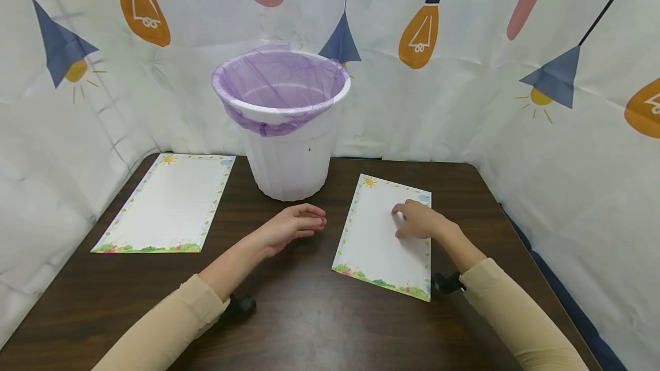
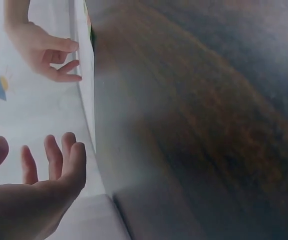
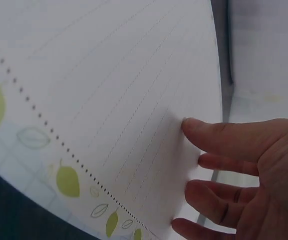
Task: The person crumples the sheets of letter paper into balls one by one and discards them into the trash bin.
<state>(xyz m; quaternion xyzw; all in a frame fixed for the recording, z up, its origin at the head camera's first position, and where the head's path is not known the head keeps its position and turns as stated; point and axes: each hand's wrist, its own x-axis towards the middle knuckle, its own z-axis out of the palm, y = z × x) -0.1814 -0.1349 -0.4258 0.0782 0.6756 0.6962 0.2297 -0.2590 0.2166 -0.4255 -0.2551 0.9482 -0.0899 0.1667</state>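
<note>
A lined sheet of paper with a leafy border and a sun in one corner lies at a slant on the right of the table. Over its right half is my right hand, thumb and fingers spread and slightly bent; in the right wrist view the fingertips are right at the paper's surface, with nothing gripped. My left hand hovers over the table left of this sheet, its fingers loosely extended and holding nothing. The left wrist view shows that palm with relaxed, parted fingers.
A white bin with a purple liner bag stands at the back of the dark wooden table. A second bordered sheet lies at the back left. White printed cloth surrounds the table's back and sides.
</note>
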